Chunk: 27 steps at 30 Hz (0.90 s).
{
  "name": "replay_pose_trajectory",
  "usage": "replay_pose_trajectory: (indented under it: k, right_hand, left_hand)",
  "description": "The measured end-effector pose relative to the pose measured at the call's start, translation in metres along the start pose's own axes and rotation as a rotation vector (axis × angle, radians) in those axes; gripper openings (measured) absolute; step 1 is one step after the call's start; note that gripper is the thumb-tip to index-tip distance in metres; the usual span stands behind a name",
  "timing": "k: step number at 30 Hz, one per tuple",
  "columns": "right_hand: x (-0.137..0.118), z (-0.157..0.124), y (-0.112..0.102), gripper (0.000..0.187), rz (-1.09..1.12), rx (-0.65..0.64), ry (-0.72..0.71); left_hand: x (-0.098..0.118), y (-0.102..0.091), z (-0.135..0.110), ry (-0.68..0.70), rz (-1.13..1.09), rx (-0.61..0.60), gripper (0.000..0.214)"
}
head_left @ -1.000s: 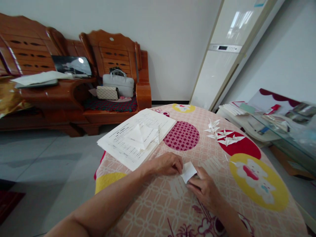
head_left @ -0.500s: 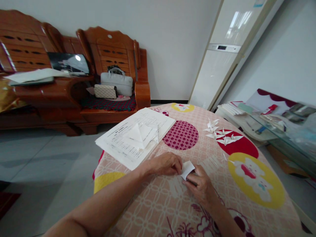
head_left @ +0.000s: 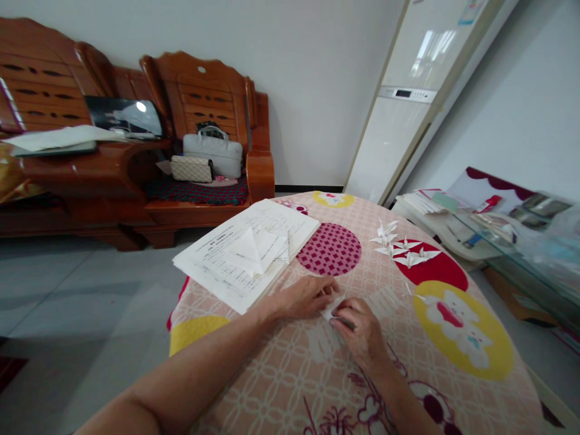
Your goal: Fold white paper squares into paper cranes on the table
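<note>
Between my two hands is a small folded piece of white paper (head_left: pixel 333 307), partly covered by fingers. My left hand (head_left: pixel 308 297) lies low over the tablecloth with its fingers curled on the paper's left side. From the right, my right hand (head_left: pixel 360 329) pinches the paper between thumb and fingers. Several white paper cranes (head_left: pixel 410 252) stand together on the far right of the table. To the left, a stack of printed sheets (head_left: pixel 217 254) carries folded white paper (head_left: pixel 251 251) on top.
A patterned cloth covers the round table (head_left: pixel 281 374). Beside it on the right is a glass-topped stand (head_left: pixel 507 248) with papers and a plastic bag. A wooden sofa (head_left: pixel 199 90) with handbags (head_left: pixel 212 154) and a tall white air conditioner (head_left: pixel 394 121) stand behind.
My right hand has moved left and closed over the paper, hiding more of it. The paper has tilted flatter, and my left fingers have shifted onto it. The view has turned slightly.
</note>
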State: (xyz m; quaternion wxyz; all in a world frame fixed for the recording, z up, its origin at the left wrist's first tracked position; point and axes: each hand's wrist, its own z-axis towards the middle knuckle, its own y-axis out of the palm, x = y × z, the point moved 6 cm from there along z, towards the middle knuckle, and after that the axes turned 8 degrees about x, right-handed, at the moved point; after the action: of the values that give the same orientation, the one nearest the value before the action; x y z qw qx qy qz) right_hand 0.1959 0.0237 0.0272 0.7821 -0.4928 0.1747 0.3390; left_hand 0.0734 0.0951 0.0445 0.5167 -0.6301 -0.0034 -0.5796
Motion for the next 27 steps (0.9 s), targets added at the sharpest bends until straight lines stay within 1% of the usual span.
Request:
replay_pose_trajectory:
  k: [2, 4, 6, 7, 8, 10, 11, 13, 15, 17, 19, 21, 22, 24, 27]
  right_hand:
    - [0.001, -0.001, 0.001, 0.009, -0.002, 0.002, -0.006]
    - [0.002, -0.002, 0.002, 0.01, -0.012, 0.027, -0.016]
    - [0.003, -0.003, 0.001, 0.011, -0.012, 0.047, -0.021]
    - [0.003, -0.003, 0.0, 0.011, -0.002, 0.045, -0.023]
    - [0.002, -0.003, -0.001, 0.012, 0.017, 0.029, -0.023]
    - [0.0, -0.002, -0.004, 0.013, 0.078, -0.017, -0.018]
    - [0.0, -0.002, -0.006, 0.014, 0.112, -0.033, -0.007]
    - [0.001, -0.002, -0.011, 0.017, 0.162, -0.019, 0.025]
    - [0.006, -0.002, -0.016, 0.016, 0.159, 0.062, 0.076]
    - [0.013, -0.001, -0.02, 0.015, 0.109, 0.177, 0.142]
    - [0.018, 0.002, -0.02, 0.025, 0.056, 0.243, 0.193]
    - [0.019, 0.01, -0.016, 0.033, 0.024, 0.216, 0.188]
    - [0.019, 0.015, -0.013, 0.033, 0.008, 0.185, 0.175]
    - [0.019, 0.025, -0.009, 0.031, -0.031, 0.108, 0.154]
    - [0.019, 0.034, -0.004, 0.027, -0.075, 0.011, 0.135]
  left_hand:
    - [0.009, -0.001, -0.001, 0.004, 0.003, 0.053, 0.041]
    - [0.017, 0.002, -0.001, 0.01, 0.045, 0.083, 0.046]
    - [0.018, 0.008, -0.001, -0.04, 0.118, 0.12, 0.052]
    - [0.017, 0.009, -0.001, -0.085, 0.155, 0.159, 0.054]
    - [0.014, 0.011, -0.001, -0.13, 0.179, 0.198, 0.05]
    - [0.009, 0.016, -0.001, -0.178, 0.175, 0.241, 0.04]
    - [0.007, 0.018, -0.001, -0.187, 0.169, 0.257, 0.038]
    - [0.004, 0.02, -0.001, -0.19, 0.157, 0.276, 0.039]
    - [0.003, 0.02, -0.002, -0.194, 0.159, 0.288, 0.041]
    - [0.004, 0.02, -0.004, -0.203, 0.173, 0.3, 0.043]
    - [0.005, 0.021, -0.005, -0.21, 0.19, 0.311, 0.046]
    - [0.006, 0.022, -0.005, -0.209, 0.205, 0.314, 0.049]
    - [0.007, 0.024, -0.006, -0.208, 0.214, 0.314, 0.051]
    - [0.008, 0.026, -0.007, -0.209, 0.241, 0.308, 0.054]
    - [0.01, 0.028, -0.008, -0.202, 0.295, 0.305, 0.053]
